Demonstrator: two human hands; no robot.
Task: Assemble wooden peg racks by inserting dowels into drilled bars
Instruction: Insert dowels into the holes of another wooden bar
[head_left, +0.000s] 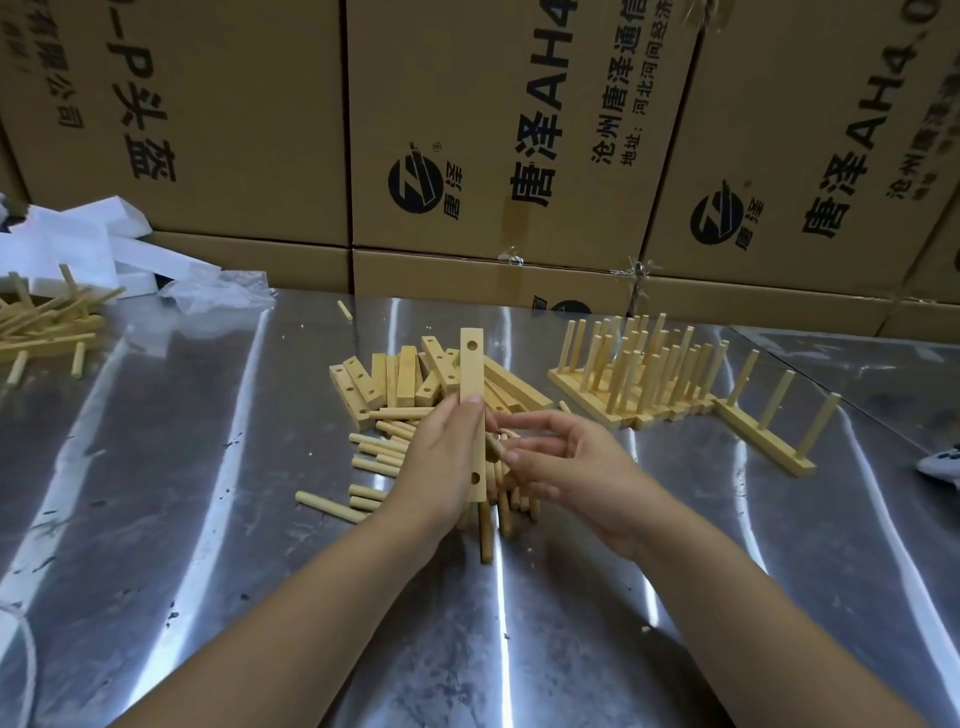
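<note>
At the centre of the frame the left hand grips a drilled bar and holds it upright above the loose dowels on the steel table. The right hand reaches in from the right with thumb and fingers half curled beside the bar's edge (whether they pinch a dowel cannot be told). Finished racks stand at centre right.

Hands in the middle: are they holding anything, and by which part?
The left hand grips a drilled wooden bar around its middle, between its two visible holes. Whether the right hand pinches something behind the bar cannot be told.
</note>
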